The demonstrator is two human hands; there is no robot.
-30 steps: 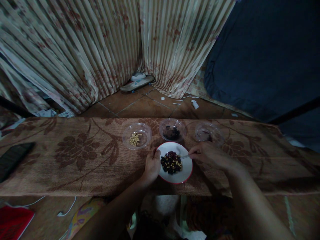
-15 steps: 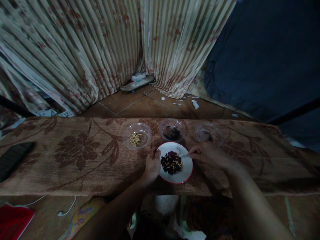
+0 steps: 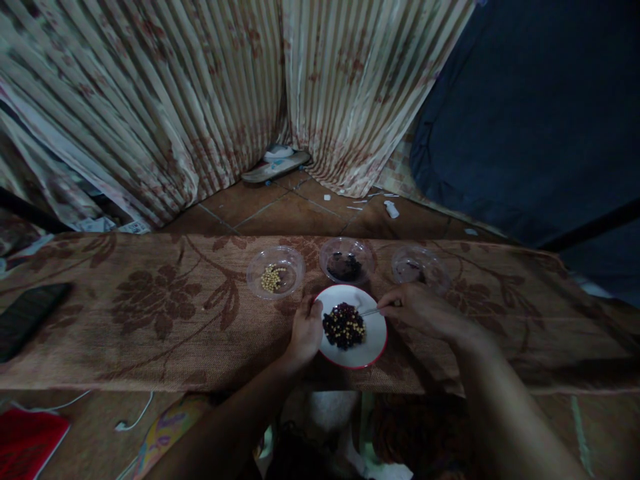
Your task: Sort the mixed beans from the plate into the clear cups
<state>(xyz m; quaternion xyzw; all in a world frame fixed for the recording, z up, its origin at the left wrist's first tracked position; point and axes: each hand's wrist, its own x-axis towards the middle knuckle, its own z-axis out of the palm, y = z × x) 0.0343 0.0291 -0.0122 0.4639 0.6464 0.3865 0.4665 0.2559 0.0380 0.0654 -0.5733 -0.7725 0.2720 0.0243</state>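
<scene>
A white plate with a red rim (image 3: pixel 373 343) rests on the cloth-covered table, bearing a heap of mixed dark and pale yellow beans (image 3: pixel 344 325). My left hand (image 3: pixel 306 328) grips the plate's left edge, thumb over the rim. Between the closed fingers of my right hand (image 3: pixel 413 308) is the handle of a metal utensil (image 3: pixel 369 312), probably a spoon; its head is hidden in the beans. Behind the plate stand three clear plastic bowls: one with yellow beans (image 3: pixel 271 279) at left, one with dark beans (image 3: pixel 346 267) in the middle, and one with a few dark bits (image 3: pixel 414 269) at right.
A patterned brown tablecloth (image 3: pixel 210 340) covers the narrow table. A dark phone (image 3: pixel 33 317) lies at its left end. Beyond the far edge, a skateboard (image 3: pixel 277 168) and white scraps (image 3: pixel 391 209) are on the tiled floor, before striped curtains (image 3: pixel 225 87).
The view has shifted very slightly. Both hands keep their hold on the plate and utensil, and the bean heap looks almost the same.
</scene>
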